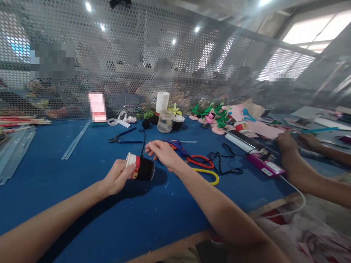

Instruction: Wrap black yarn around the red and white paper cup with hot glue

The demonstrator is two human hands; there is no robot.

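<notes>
Fingers [128, 170] of the left hand [116, 179] are clamped around a paper cup [140, 168], wrapped in black with a red band near its white rim, held tipped on its side just above the blue desk [82, 204]. Just right of the cup, the right hand [163, 152] hovers with fingers loosely curled and slightly apart, holding nothing that can be made out. Beyond that hand, right of the cup, lie a blue glue gun [177, 145], red-handled scissors [201, 162] and a yellow loop [210, 174]. Behind the cup stand a clear jar [165, 121] and stacked white cups [162, 102]. Far right of the cup, another person's arm [301, 171] rests on the desk.
</notes>
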